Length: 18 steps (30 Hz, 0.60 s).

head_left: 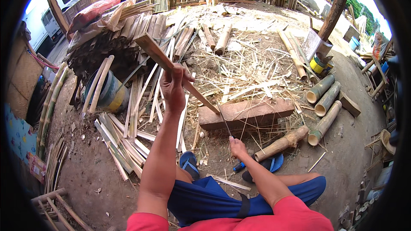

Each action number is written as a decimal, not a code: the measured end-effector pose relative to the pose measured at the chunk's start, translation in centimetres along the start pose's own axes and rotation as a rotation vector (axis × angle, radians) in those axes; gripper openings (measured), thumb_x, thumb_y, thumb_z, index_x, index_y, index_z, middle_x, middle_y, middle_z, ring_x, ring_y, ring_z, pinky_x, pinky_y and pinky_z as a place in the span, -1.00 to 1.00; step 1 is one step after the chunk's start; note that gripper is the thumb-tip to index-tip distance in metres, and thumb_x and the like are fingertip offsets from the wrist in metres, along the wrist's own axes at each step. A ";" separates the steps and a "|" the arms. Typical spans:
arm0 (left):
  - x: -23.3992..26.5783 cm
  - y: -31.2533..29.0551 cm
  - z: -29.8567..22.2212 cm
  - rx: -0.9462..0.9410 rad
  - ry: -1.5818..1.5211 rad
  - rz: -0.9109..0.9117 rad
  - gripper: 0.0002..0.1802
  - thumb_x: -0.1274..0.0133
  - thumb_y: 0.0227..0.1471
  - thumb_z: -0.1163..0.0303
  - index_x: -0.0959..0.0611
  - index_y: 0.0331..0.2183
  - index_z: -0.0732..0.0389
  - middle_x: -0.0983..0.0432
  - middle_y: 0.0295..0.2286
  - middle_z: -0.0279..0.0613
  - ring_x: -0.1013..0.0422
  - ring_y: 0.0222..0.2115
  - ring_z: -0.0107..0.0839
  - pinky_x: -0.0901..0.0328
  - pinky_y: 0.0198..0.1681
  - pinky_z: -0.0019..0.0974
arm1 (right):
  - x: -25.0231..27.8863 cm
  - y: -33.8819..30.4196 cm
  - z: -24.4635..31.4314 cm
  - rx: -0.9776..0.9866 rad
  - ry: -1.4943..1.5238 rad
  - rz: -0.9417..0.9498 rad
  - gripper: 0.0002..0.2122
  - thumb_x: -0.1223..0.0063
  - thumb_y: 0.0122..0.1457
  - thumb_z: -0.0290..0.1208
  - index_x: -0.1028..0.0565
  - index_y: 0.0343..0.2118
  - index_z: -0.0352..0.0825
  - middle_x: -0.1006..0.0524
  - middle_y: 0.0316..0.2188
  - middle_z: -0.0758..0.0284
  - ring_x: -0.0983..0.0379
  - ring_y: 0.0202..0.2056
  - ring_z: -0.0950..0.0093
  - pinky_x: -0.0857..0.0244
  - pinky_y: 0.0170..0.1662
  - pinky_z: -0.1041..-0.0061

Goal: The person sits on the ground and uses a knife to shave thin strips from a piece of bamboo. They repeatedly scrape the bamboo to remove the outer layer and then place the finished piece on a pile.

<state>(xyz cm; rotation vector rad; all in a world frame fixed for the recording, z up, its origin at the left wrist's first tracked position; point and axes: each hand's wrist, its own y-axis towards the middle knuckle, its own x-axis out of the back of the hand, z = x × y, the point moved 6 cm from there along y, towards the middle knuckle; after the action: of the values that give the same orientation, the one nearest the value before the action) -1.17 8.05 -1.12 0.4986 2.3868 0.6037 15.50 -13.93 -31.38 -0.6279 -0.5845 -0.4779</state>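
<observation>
My left hand [173, 87] is raised, its fingers closed around a long split bamboo slat [155, 52]. The slat slants down to the right, and its lower end meets the top of a thick reddish-brown wooden block [257, 110]. My right hand [238, 149] grips a long, thin-bladed knife [224, 119] in front of the block. The blade points up and away from me, its tip close to the slat's lower end. Most of the knife's handle is hidden in my fist. Shavings lie over and behind the block.
A round bamboo pole [282, 143] lies by my right foot, with several cut tubes [325, 123] farther right. Split bamboo strips [122, 141] are heaped on the left near a dark bucket [112, 94]. Stacked slats [107, 53] stand behind. My legs are folded before the block.
</observation>
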 end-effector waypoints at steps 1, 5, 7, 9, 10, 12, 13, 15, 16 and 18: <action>0.0 0.0 0.4 -0.030 0.081 -0.019 -0.69 -0.08 0.23 0.10 -0.56 -0.32 0.17 -0.45 -0.52 -0.35 -0.47 -0.49 -0.49 -0.34 -0.33 -0.39 | -0.3 -0.4 0.1 -0.094 0.008 0.079 -0.42 0.35 0.35 0.14 -0.47 -0.27 -0.41 -0.54 -0.25 -0.12 -0.46 -0.13 -0.12 -0.28 -0.08 0.00; -0.3 -0.5 3.1 -0.030 0.137 -0.123 -0.76 -0.10 0.23 0.18 -0.55 -0.33 0.15 -0.45 -0.53 -0.36 -0.43 -0.53 -0.55 -0.32 -0.35 -0.42 | 1.7 -2.8 9.1 0.331 0.301 0.039 -0.54 0.22 0.37 -0.01 -0.43 -0.29 -0.41 -0.54 -0.33 -0.10 -0.47 -0.22 -0.14 -0.30 -0.22 0.04; -0.2 -0.6 3.7 -0.040 0.145 -0.121 -0.70 -0.08 0.24 0.12 -0.52 -0.34 0.16 -0.40 -0.53 -0.37 -0.38 -0.52 -0.55 -0.32 -0.37 -0.40 | 1.8 -4.1 12.0 0.516 0.366 -0.001 -0.58 0.19 0.37 -0.05 -0.42 -0.29 -0.41 -0.54 -0.38 -0.11 -0.46 -0.26 -0.17 -0.30 -0.27 0.04; 0.4 -0.5 4.2 -0.021 0.136 -0.127 -0.66 -0.07 0.23 0.07 -0.48 -0.35 0.16 -0.35 -0.55 -0.38 -0.34 -0.53 -0.55 -0.30 -0.39 -0.40 | 0.9 -3.5 10.6 0.354 0.301 -0.082 -0.58 0.20 0.37 -0.03 -0.42 -0.27 -0.40 -0.53 -0.41 -0.13 -0.44 -0.27 -0.20 -0.30 -0.27 0.01; 1.0 -0.5 4.3 -0.028 0.110 -0.145 -0.69 -0.08 0.23 0.10 -0.50 -0.35 0.16 -0.37 -0.55 -0.39 -0.35 -0.54 -0.55 -0.30 -0.39 -0.41 | 0.0 -3.0 9.7 0.339 0.287 -0.112 -0.58 0.21 0.37 -0.02 -0.42 -0.26 -0.39 -0.52 -0.43 -0.13 -0.44 -0.27 -0.22 -0.31 -0.27 0.00; 2.2 -0.3 4.7 -0.042 0.044 -0.152 -0.74 -0.10 0.23 0.17 -0.53 -0.34 0.15 -0.41 -0.56 -0.39 -0.37 -0.55 -0.57 -0.29 -0.38 -0.43 | -1.4 -0.9 3.8 0.014 0.128 -0.105 -0.49 0.28 0.35 0.08 -0.45 -0.22 -0.40 -0.53 -0.31 -0.15 -0.44 -0.15 -0.17 -0.30 -0.13 -0.01; 2.7 -0.6 5.3 -0.019 0.046 -0.147 -0.74 -0.11 0.23 0.16 -0.54 -0.33 0.17 -0.46 -0.53 -0.37 -0.36 -0.53 -0.59 -0.28 -0.34 -0.43 | -2.2 -0.1 0.6 -0.160 0.043 -0.060 -0.45 0.31 0.34 0.11 -0.46 -0.21 -0.40 -0.53 -0.27 -0.15 -0.44 -0.10 -0.15 -0.29 -0.08 -0.01; 3.3 -1.7 7.6 0.166 0.221 -0.092 -0.76 -0.06 0.25 0.17 -0.56 -0.28 0.16 -0.50 -0.45 -0.32 -0.41 -0.41 -0.52 -0.31 -0.19 -0.36 | -3.4 1.6 -2.2 -0.043 0.089 -0.042 -0.43 0.34 0.34 0.13 -0.47 -0.19 -0.40 -0.53 -0.21 -0.14 -0.41 -0.05 -0.14 -0.26 -0.03 0.00; 3.6 -2.6 8.5 0.208 0.285 -0.063 -0.76 -0.04 0.27 0.18 -0.57 -0.26 0.15 -0.52 -0.41 -0.29 -0.44 -0.35 -0.48 -0.32 -0.12 -0.32 | -3.9 1.8 -3.8 -0.065 0.065 -0.047 -0.42 0.35 0.34 0.14 -0.48 -0.19 -0.40 -0.53 -0.18 -0.13 -0.39 -0.02 -0.13 -0.24 0.00 0.01; 3.9 -4.6 11.6 0.542 0.638 0.101 -0.68 -0.06 0.26 0.21 -0.59 -0.09 0.23 -0.58 -0.29 -0.25 -0.43 -0.17 -0.46 -0.27 -0.02 -0.31 | -5.3 1.8 -5.4 -0.045 0.201 0.026 -0.46 0.29 0.35 0.13 -0.44 -0.29 -0.38 -0.53 -0.44 0.01 -0.52 -0.38 0.06 -0.37 -0.29 0.11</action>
<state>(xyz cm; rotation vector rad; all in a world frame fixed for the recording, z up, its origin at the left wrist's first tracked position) 2.56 9.52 -13.59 0.7417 3.1695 0.1449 14.57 -15.04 -39.01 -0.6210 -0.3752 -0.5236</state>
